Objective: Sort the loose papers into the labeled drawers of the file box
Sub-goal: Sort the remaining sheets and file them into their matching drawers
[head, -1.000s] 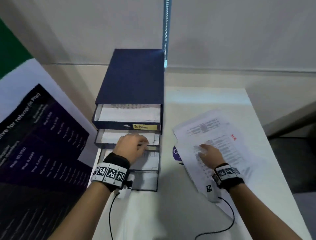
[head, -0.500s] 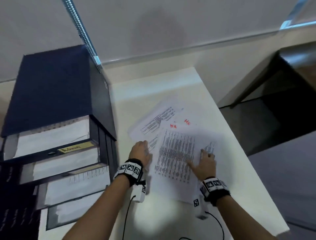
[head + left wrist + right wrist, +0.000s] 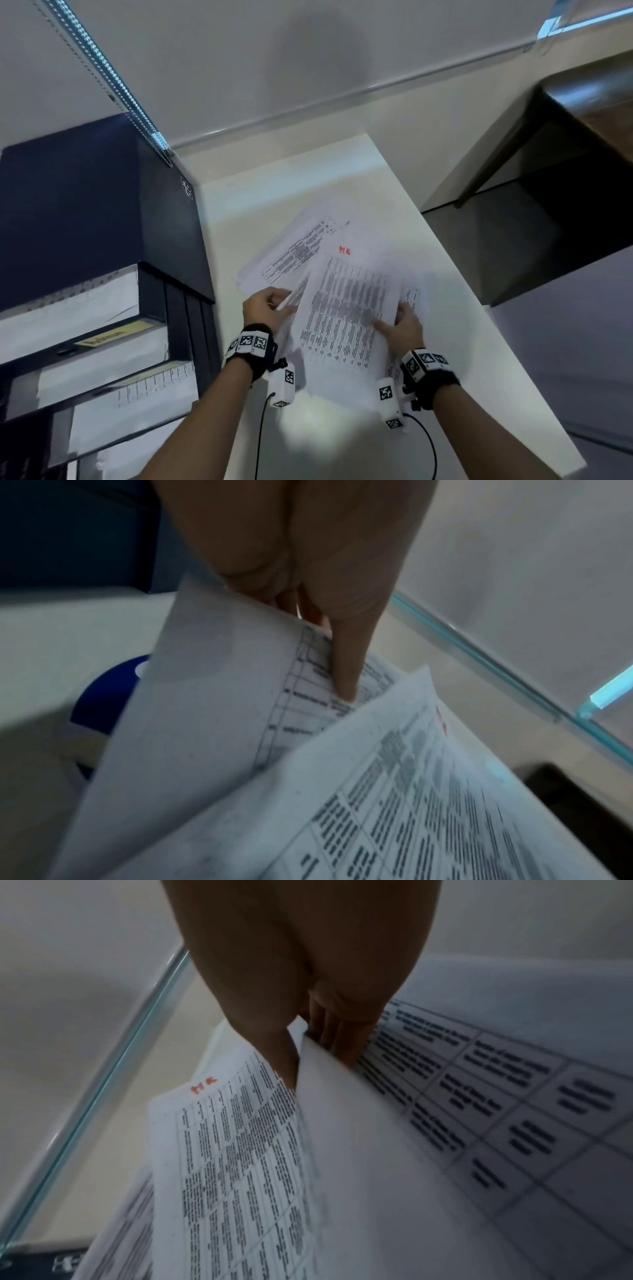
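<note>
On the white bench (image 3: 479, 342) beside the file box (image 3: 102, 212), both hands had come to the loose papers: the left hand (image 3: 265, 306), a second earlier at the drawers (image 3: 85, 342), pinched a lower sheet's edge while the right hand (image 3: 404, 325) gripped the top sheet (image 3: 346, 318), judged the next filing. Motion blur left labels and print unreadable.
</note>
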